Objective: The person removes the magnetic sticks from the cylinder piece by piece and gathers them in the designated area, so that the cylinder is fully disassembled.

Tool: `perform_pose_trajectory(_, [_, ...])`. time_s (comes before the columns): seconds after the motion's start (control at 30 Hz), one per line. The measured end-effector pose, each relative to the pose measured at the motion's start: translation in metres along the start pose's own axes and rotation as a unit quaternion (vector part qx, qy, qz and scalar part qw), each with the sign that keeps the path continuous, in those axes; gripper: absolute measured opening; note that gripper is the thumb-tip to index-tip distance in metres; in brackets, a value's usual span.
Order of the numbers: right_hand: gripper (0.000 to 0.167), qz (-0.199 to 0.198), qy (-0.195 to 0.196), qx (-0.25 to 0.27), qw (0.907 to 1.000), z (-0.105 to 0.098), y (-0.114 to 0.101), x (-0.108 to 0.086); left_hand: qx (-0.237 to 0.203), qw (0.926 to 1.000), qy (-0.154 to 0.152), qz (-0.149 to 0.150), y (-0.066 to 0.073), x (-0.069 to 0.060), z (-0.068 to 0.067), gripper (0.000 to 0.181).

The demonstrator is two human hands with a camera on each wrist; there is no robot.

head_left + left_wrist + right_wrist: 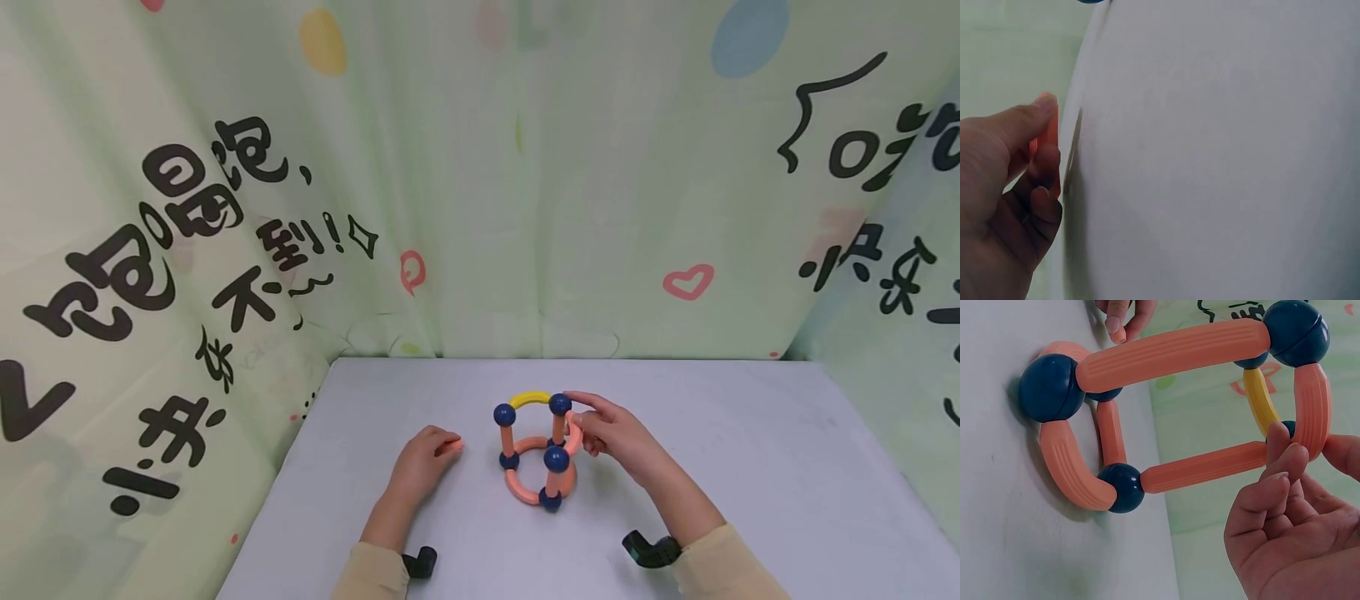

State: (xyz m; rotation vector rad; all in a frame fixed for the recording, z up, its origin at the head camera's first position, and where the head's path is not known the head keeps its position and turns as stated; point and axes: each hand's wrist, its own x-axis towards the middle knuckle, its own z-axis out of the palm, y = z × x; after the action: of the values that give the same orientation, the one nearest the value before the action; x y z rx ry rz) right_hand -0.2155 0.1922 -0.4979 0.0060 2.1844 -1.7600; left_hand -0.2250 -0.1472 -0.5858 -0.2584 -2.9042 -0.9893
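Note:
On the white table stands a frame of magnetic rods and balls: dark blue balls (557, 458), salmon-pink rods (523, 490) and a yellow curved rod (530, 397) along its top. My right hand (615, 433) is at its upper right side, pinching a curved salmon rod (1312, 412) that runs between two top balls; the index finger reaches to the back ball (560, 404). Left of the frame, my left hand (422, 467) pinches a separate salmon-pink rod (1052, 134) between thumb and fingers, just above the tabletop. Most of that rod is hidden by the fingers.
The white tabletop (750, 467) extends around the frame. A pale green curtain (562, 208) with black lettering hangs behind and at both sides. Dark wrist cameras (651, 550) are worn at both cuffs.

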Motion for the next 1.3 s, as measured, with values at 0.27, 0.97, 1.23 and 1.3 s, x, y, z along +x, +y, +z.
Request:
perform_pose_trajectory(0.27, [0.049,0.002,-0.004,0.003,1.0000,0.002,-0.002,0.000,-0.003,0.9997,0.017,-0.015,-0.005,0.001,0.003,0.024])
perform_pose_trajectory(0.97, [0.051,-0.001,0.003,0.002,1.0000,0.002,0.000,0.001,-0.031,0.9994,-0.008,0.015,0.036,-0.004,-0.014,0.019])
perform_pose_trajectory(1.23, [0.053,-0.007,0.004,0.006,1.0000,0.002,0.000,-0.001,-0.115,0.9803,-0.140,0.078,0.084,-0.017,-0.024,0.037])
perform_pose_trajectory(1.3, [0.052,-0.009,0.002,0.005,0.9999,0.003,0.000,-0.001,-0.141,0.9736,-0.156,0.088,0.095,-0.019,-0.022,0.039])
